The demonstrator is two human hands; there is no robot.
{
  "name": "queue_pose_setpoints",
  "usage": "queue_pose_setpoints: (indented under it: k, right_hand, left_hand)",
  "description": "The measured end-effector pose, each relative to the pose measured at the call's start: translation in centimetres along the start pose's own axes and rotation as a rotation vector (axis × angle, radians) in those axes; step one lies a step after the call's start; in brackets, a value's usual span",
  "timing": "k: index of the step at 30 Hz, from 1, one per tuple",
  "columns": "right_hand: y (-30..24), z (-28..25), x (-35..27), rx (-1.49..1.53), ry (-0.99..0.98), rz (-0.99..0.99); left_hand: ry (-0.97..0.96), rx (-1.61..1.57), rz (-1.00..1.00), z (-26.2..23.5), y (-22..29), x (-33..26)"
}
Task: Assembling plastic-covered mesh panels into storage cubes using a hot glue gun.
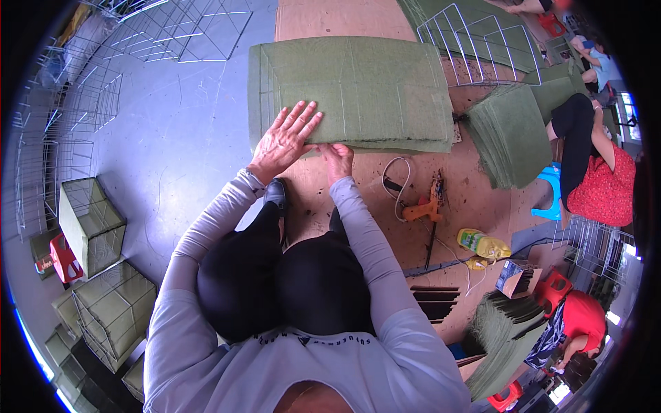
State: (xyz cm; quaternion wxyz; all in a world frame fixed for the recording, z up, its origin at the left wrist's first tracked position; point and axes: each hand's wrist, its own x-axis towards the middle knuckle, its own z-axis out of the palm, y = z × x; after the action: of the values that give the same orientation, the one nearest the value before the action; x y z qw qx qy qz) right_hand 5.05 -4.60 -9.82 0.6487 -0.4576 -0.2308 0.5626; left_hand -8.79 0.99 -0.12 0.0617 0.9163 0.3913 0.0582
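The green sheet (372, 89) lies under the splayed left hand (281, 146), right hand (338, 162) pinching its near edge.

Green sheets (375, 89) lie stacked flat; pale lines cross them

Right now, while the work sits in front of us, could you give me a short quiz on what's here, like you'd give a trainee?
1. True or false: the left hand lies flat on the green sheet.
2. Which of these is nearest to the right hand?
A) the yellow bottle
B) the orange tool
C) a red stool
3. Fill in the colour: the plastic stool by the co-worker in the patterned red top is ____.

Key: 1 true; 2 B; 3 blue.
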Motion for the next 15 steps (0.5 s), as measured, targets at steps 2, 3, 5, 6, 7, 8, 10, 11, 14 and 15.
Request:
queue_pose_setpoints:
  k: [2,3,5,6,7,8,10,11,14,15]
  right_hand:
    - [0.3,0.0,0.0,0.008,-0.005,0.016]
    - [0.3,-0.2,-0.1,0.011,-0.006,0.014]
    - [0.9,-0.9,0.1,-0.025,0.023,0.046]
    - [1.2,-1.1,0.4,-0.024,0.025,0.041]
    - [1.5,-1.3,0.5,-0.049,0.006,0.027]
    - [1.8,-1.6,0.6,-0.074,-0.013,0.013]
    - [1.8,-1.7,1.0,-0.061,-0.047,0.007]
    - [1.7,-1.5,1.1,-0.048,-0.086,-0.001]
    - [1.0,-1.6,0.5,-0.109,-0.097,0.024]
    - [0.8,-1.6,0.2,-0.108,-0.097,0.020]
  left_hand:
    - [0.002,0.006,-0.004,0.0,0.0,-0.1]
    - [0.002,0.009,-0.002,0.2,0.1,-0.2]
    - [0.066,-0.040,-0.005,0.4,0.5,0.1]
    - [0.068,-0.039,-0.001,0.5,0.6,0.4]
    - [0.071,-0.035,0.028,0.3,0.9,0.7]
    - [0.074,-0.032,0.058,0.3,1.1,0.8]
    - [0.059,0.026,0.050,0.5,1.0,1.1]
    - [0.048,0.089,0.041,0.5,0.9,1.2]
    - [0.026,0.098,0.045,0.8,0.9,0.9]
    - [0.020,0.108,0.047,0.9,0.9,0.9]
